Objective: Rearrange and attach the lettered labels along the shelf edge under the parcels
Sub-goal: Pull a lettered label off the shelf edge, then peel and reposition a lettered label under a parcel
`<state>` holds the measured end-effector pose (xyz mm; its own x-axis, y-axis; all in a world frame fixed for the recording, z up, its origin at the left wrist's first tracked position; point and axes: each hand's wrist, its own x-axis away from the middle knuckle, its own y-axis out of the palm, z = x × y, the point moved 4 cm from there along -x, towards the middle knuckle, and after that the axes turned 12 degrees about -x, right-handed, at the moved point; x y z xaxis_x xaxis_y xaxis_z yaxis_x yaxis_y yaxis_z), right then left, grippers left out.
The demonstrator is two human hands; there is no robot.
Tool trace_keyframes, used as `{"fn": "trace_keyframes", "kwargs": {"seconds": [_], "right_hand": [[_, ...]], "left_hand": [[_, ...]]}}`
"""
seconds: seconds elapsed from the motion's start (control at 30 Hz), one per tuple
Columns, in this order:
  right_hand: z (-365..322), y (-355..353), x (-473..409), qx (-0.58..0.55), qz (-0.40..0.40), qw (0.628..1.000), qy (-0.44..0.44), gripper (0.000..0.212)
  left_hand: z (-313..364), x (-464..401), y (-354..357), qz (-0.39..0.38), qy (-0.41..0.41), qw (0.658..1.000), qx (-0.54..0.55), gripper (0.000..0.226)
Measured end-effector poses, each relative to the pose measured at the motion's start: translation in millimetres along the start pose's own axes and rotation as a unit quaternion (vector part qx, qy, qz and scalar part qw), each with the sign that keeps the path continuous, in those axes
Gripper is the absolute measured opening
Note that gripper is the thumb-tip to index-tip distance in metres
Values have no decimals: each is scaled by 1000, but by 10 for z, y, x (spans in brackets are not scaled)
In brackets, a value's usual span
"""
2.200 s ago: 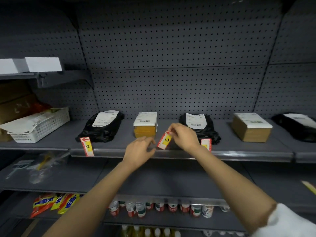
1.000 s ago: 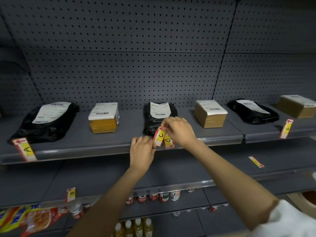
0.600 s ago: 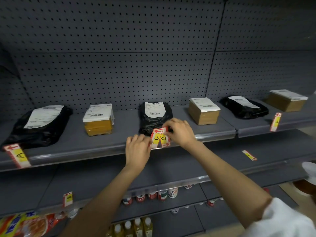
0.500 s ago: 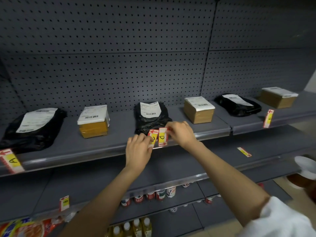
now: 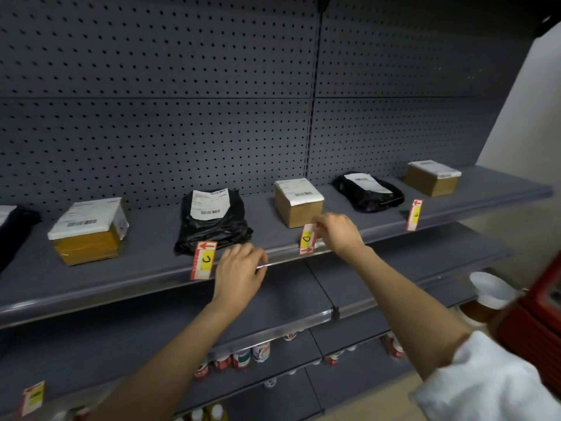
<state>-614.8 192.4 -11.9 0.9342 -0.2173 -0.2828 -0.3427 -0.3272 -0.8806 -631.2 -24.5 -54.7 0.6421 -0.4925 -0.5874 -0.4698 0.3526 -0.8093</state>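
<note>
A red-and-yellow label marked C stands on the shelf edge below a black bag parcel. My left hand rests on the edge just right of it, fingers loose and holding nothing. My right hand pinches the top of the label marked D against the edge in front of a brown box parcel. This label's arrow sits at its bottom. Farther right, another label hangs on the edge below a second black bag.
A yellow-taped box sits left of the black bag and another brown box at the far right. A label hangs on a lower shelf. Bottles stand underneath. A white lidded object is at the right.
My right hand carried the D label rightwards from beside the C label to below the brown box. My left hand let go of the C label, which stays on the edge. The view swung right.
</note>
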Motion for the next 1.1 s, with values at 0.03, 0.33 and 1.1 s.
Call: {"fn": "trace_keyframes", "kwargs": {"seconds": [0.03,0.33,1.1], "right_hand": [[67,-17,-28,1,0,1000,-2,18],[381,-71,-170,26,-57,996,-70,17],[-3232,1198,611,-170,-183,817,-520,27]], "left_hand": [[45,-31,15,0,-3,1000,0,21],[279,-234,151,4,-40,999,-10,18],[-1526,2055,-1425,-22,-403,883,-240,17]]}}
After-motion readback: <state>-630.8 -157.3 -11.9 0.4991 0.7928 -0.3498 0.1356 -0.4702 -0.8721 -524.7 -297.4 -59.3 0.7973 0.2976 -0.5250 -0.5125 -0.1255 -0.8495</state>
